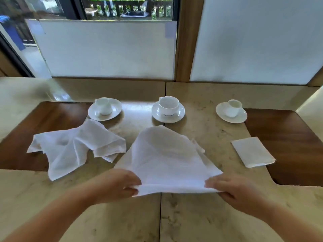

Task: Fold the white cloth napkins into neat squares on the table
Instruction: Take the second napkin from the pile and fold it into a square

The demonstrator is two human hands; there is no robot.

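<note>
Napkin [166, 158] mid-tabletop [201, 215], near edge lifted, far part billowed and draped toward the middle cup [168, 105]. Pinched at both near corners: left hand [118, 185] grip on left corner, right hand [234, 189] grip on right corner, cloth stretched between, rest lying beyond the fingers. Crumpled napkin [75, 145] just left, apart. Folded napkin [252, 151] well right, flat. Left cup [104, 106] and right cup [232, 108] on saucers along far side.
</note>
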